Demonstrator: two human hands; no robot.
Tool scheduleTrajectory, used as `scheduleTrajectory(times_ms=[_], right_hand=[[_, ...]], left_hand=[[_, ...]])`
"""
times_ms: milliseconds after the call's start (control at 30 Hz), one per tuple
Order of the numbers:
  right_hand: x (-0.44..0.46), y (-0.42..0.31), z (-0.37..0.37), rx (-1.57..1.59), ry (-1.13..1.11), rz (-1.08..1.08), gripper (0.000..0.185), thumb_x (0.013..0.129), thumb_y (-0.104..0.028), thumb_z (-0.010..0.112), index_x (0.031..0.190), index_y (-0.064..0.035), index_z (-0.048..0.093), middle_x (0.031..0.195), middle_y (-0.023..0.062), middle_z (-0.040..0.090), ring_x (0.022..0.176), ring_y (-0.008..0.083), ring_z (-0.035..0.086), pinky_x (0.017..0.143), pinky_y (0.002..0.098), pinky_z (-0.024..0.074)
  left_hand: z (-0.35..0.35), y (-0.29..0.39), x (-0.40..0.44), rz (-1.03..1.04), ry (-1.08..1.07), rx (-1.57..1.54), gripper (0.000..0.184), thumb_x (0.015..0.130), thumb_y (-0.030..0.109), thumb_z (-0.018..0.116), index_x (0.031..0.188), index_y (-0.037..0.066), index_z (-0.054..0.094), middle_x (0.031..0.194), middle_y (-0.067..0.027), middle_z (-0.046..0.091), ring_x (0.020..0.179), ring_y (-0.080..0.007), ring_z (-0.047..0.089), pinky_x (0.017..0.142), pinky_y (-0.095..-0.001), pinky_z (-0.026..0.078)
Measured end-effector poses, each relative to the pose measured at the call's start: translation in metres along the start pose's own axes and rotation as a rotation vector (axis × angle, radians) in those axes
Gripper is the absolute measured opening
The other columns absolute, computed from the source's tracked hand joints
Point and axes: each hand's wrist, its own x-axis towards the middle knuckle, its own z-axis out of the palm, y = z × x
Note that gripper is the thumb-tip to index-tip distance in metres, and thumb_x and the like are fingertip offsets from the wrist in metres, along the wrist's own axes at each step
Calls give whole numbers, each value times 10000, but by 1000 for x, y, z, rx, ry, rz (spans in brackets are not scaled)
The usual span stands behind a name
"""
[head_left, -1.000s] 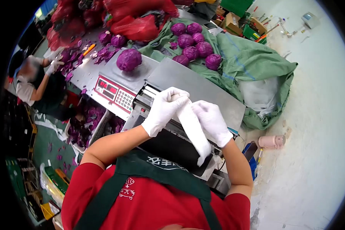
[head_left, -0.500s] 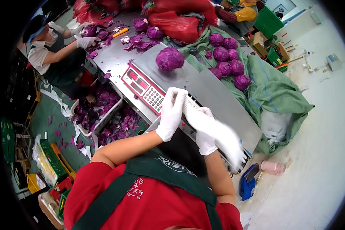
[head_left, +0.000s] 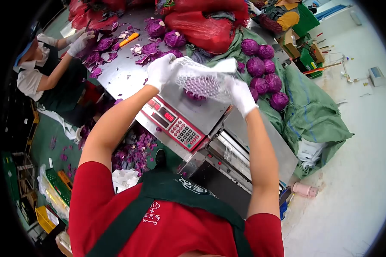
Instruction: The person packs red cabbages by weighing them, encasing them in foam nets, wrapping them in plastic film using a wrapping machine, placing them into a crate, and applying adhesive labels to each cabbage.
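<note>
A white foam mesh sleeve (head_left: 201, 81) is stretched between my two white-gloved hands. My left hand (head_left: 161, 70) is closed on its left end, and my right hand (head_left: 241, 95) grips the other end. Beneath the mesh, a purple cabbage (head_left: 194, 95) rests on the metal plate of the scale; the net hides most of it. Red digits reading 0.00 glow on the panel of the digital scale (head_left: 176, 124). To the right of my right hand lie several trimmed purple cabbages (head_left: 265, 83) on green sacking.
A wrapping machine (head_left: 227, 150) stands by the scale's right side. Across the steel table (head_left: 126, 68) lie loose leaves and an orange-handled knife (head_left: 129, 39). Red mesh sacks (head_left: 201, 30) are piled behind. At left, a co-worker's gloved hand (head_left: 80, 43) is over cabbage leaves.
Both my hands have moved forward and apart, from in front of the scale to above the cabbage. The bunched white sleeve is now spread open over it.
</note>
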Motion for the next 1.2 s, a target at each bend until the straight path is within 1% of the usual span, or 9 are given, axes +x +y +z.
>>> scheduleTrajectory(times_ms=[167, 267, 333, 467, 500, 700, 833, 1000, 1200], right_hand=[[94, 73, 23, -330, 172, 230, 436, 936, -331, 454, 1051, 52, 628, 985, 189, 668, 862, 247, 637, 741, 338, 476], [65, 92, 50, 1050, -117, 302, 311, 951, -195, 480, 1127, 31, 601, 1032, 135, 668, 955, 228, 619, 837, 322, 482], [27, 68, 69, 688, 222, 114, 290, 969, -124, 448, 1180, 16, 589, 1128, 100, 636, 986, 190, 605, 909, 328, 461], [-72, 1, 72, 560, 162, 76, 263, 958, -112, 468, 1139, 38, 585, 1038, 63, 646, 897, 120, 608, 792, 255, 480], [-88, -2, 67, 388, 103, -34, 237, 955, -106, 466, 1111, 30, 583, 1006, 52, 644, 877, 116, 607, 768, 250, 482], [-189, -27, 37, 932, -277, 249, 268, 973, -170, 454, 976, 77, 558, 928, 158, 625, 834, 226, 646, 746, 337, 542], [-235, 14, 19, 742, -901, 368, 657, 880, -417, 591, 1240, 128, 521, 1234, 209, 578, 1146, 261, 553, 1020, 369, 386], [-258, 65, 5, 441, -313, -30, 370, 990, -264, 434, 1185, 36, 525, 1120, 118, 616, 972, 176, 617, 890, 303, 492], [-356, 53, 12, 1340, -176, 368, 637, 974, -535, 346, 1420, -80, 364, 1384, 106, 470, 1260, 260, 457, 1086, 409, 354]], left_hand=[[68, -39, 24, 160, -346, 158, 312, 883, 388, 505, 956, 123, 652, 904, -165, 673, 855, -327, 655, 724, -438, 499], [75, -28, -20, 317, -142, -90, 237, 867, 253, 490, 1016, 133, 630, 934, -171, 666, 887, -321, 648, 758, -412, 497], [76, -37, -32, 312, -200, -27, 251, 903, 244, 481, 1073, 125, 623, 978, -140, 667, 906, -274, 653, 775, -372, 506], [41, -3, -85, -848, -1002, -1979, 308, 939, 124, 496, 1226, 19, 536, 1199, -85, 609, 1049, -181, 594, 1006, -342, 426], [26, 9, -101, -494, -1020, -1960, 319, 942, 109, 487, 1243, 11, 523, 1225, -104, 593, 1078, -182, 582, 1020, -339, 415], [-16, 6, -163, -924, -1206, -2094, 574, 990, 448, 398, 1273, -40, 505, 1306, -181, 538, 1173, -278, 545, 1052, -398, 400], [-13, 24, -210, -800, -1204, -1912, 385, 964, 306, 526, 1210, 11, 554, 1102, -149, 640, 1019, -231, 628, 930, -368, 507], [-26, 82, -244, -729, -1212, -1798, 660, 977, 509, 362, 1136, -98, 568, 1090, -219, 643, 994, -276, 633, 937, -397, 484], [0, 166, -280, -409, -865, -2023, 362, 887, 316, 493, 961, -17, 616, 964, -168, 646, 932, -291, 614, 913, -401, 456]])
